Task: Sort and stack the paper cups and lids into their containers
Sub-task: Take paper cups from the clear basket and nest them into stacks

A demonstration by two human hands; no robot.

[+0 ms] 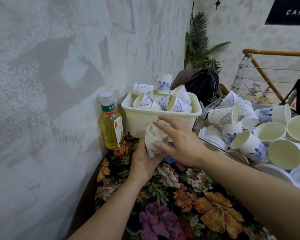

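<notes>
The left hand (143,163) is gripping a cup stack (152,141); the right hand (180,144), fingers spread loosely, is hovering at its rim.

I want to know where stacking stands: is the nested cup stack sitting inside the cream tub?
No, the left hand holds the cup stack in front of the cream tub.

Rough plaster wall (42,84) (shadowed) — palm (200,47) beyond.

The left hand (144,160) grips a nested stack of cups (151,141) above the floral surface (180,196). The right hand (178,142), fingers spread, touches the stack's rim, just before a cream bin (145,118) heaped with cups.
</notes>
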